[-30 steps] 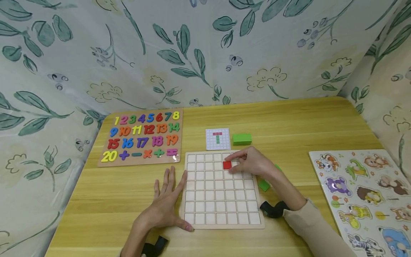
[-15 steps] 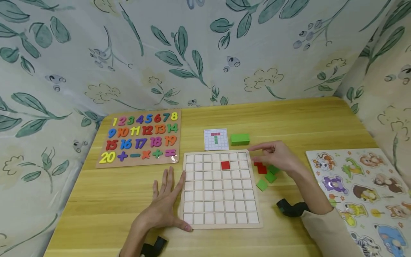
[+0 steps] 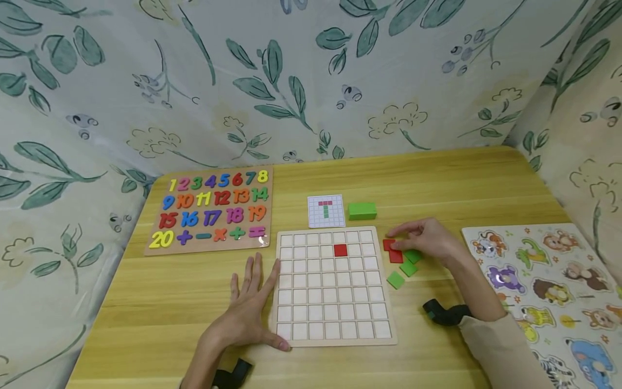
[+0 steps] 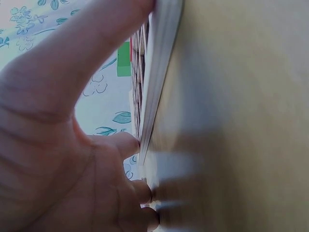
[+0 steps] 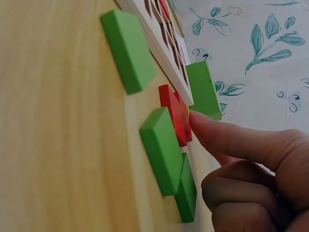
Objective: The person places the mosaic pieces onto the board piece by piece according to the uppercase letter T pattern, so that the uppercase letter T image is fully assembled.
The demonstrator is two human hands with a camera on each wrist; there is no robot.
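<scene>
A wooden grid board (image 3: 336,343) lies in the middle of the table, with one red tile (image 3: 340,250) in a cell of its second row. My left hand (image 3: 245,313) is spread flat at the board's left edge; the left wrist view shows its thumb against the rim. To the right of the board, my right hand (image 3: 427,239) reaches over two loose red tiles (image 5: 176,113). Its thumb touches or nearly touches one, and the index fingertip extends beyond it. Several green tiles (image 3: 396,280) lie beside them, one partly under the hand.
Behind the board are a pattern card (image 3: 325,211) with a T shape and a green block stack (image 3: 362,210). A number puzzle (image 3: 209,208) lies at the left rear. An animal puzzle board (image 3: 544,292) occupies the right side. Patterned cloth (image 3: 291,81) closes off the back.
My right hand let go of the red tile in the grid and moved right to the loose tiles, then dropped closer to the red ones. The left hand stayed at the board's edge.
</scene>
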